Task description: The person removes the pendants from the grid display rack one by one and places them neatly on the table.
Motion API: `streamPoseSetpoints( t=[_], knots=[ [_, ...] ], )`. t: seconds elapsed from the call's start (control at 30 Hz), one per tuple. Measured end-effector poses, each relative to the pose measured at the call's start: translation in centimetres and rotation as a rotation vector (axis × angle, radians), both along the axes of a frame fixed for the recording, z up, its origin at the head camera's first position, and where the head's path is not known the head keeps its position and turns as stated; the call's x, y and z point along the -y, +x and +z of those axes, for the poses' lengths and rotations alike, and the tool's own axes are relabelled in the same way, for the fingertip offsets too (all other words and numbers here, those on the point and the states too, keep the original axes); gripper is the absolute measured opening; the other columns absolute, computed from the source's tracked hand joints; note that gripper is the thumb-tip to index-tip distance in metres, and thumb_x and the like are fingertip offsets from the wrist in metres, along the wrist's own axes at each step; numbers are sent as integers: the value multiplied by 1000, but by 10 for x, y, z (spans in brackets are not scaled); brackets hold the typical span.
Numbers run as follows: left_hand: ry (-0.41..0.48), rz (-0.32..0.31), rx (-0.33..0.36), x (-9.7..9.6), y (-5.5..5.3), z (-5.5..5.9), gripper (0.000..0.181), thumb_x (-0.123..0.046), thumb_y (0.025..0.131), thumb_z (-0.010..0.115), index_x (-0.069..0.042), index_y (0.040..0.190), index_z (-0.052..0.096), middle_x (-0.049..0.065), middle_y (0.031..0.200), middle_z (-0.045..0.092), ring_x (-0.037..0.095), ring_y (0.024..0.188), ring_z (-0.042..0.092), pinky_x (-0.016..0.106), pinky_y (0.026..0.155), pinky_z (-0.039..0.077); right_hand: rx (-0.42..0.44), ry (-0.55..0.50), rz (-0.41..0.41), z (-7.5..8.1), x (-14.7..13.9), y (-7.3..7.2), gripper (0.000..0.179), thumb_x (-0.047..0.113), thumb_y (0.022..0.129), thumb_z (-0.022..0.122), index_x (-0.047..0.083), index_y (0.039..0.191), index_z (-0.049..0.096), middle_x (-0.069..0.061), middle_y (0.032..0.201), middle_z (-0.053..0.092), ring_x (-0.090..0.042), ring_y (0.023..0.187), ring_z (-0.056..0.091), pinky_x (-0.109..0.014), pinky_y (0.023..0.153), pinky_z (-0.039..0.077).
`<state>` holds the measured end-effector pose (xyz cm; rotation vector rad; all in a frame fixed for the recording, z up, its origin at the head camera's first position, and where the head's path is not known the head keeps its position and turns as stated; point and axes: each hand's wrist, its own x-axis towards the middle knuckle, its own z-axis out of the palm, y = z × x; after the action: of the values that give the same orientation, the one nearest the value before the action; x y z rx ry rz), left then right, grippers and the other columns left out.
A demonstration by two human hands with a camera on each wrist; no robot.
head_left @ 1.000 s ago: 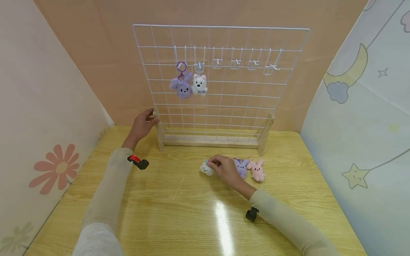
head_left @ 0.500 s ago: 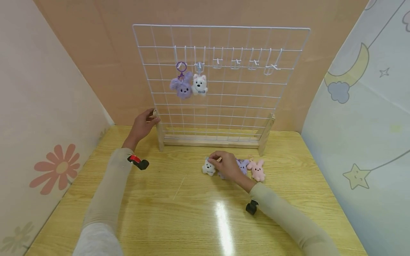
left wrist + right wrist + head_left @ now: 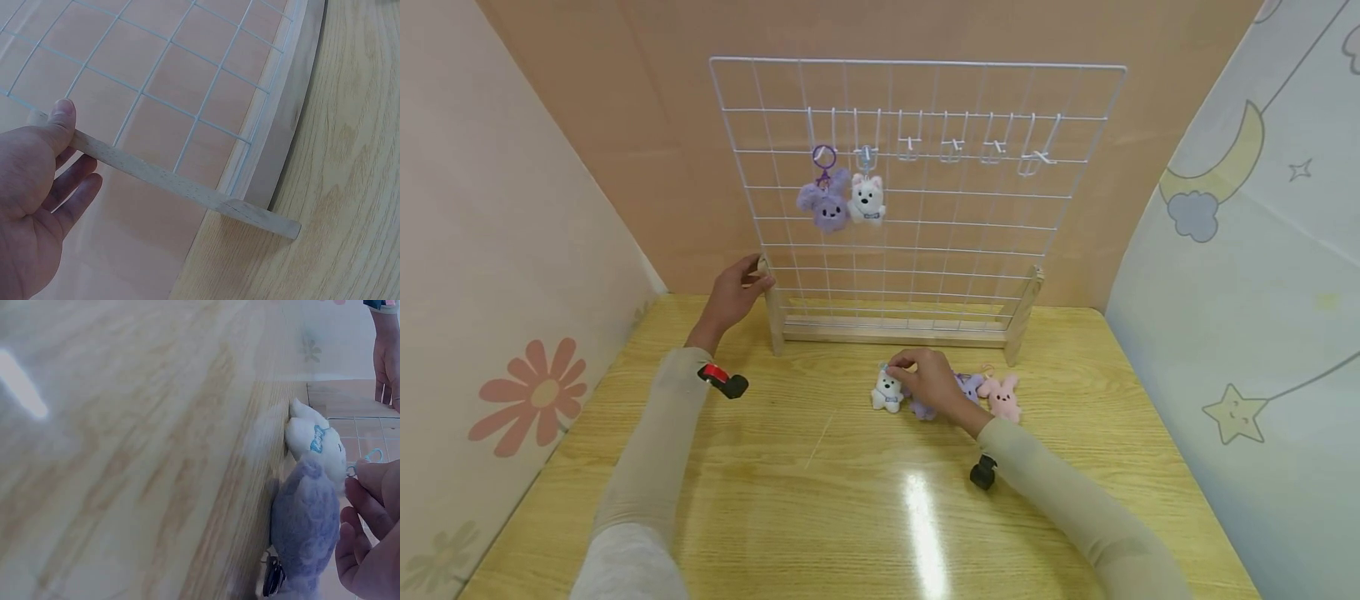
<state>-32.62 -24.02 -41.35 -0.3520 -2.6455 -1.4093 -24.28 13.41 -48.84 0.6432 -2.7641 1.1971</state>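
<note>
My left hand (image 3: pixel 732 297) grips the top of the rack's left wooden post (image 3: pixel 178 184), thumb on one side and fingers behind. On the table, my right hand (image 3: pixel 936 387) pinches the light blue ring (image 3: pixel 373 455) of a white dog plush keychain (image 3: pixel 887 397). That plush stands upright, face forward, a small blue bow at its neck. Close beside it and partly under my right hand lies a purple plush keychain (image 3: pixel 305 519). Farther right are another purple bunny plush (image 3: pixel 972 388), partly covered by the hand, and a pink bunny plush (image 3: pixel 1002 400).
The white wire grid rack (image 3: pixel 917 221) stands at the back, with several white hooks (image 3: pixel 953 148) in a row. On its two leftmost hooks hang a purple plush (image 3: pixel 830 208) and a white dog plush (image 3: pixel 867 200). Patterned panels (image 3: pixel 1262 317) border the wooden table (image 3: pixel 760 500).
The white dog plush has come upright, its face turned forward, under my right hand's pinch. My right hand has shifted slightly. The left hand keeps its hold on the post.
</note>
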Motion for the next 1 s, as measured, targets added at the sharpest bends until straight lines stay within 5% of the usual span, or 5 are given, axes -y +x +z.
streamPoseSetpoints(
  t=[0.33,1.0],
  knots=[
    [5,-5,4,1,-2,-1,62,-31,106,58,-5,159,35,21,157,43,41,136,51,58,105,48,31,63,-16,-2,4,-5,10,23,96,75,14,98,80,2,95,77,-18,93,70,-40,82,58],
    [2,-14,-4,2,-1,0,65,-32,105,59,-4,158,35,23,154,46,42,134,52,58,105,48,48,78,-5,-10,0,-15,11,23,97,74,14,100,81,1,96,77,-17,89,70,-38,76,58]
  ],
)
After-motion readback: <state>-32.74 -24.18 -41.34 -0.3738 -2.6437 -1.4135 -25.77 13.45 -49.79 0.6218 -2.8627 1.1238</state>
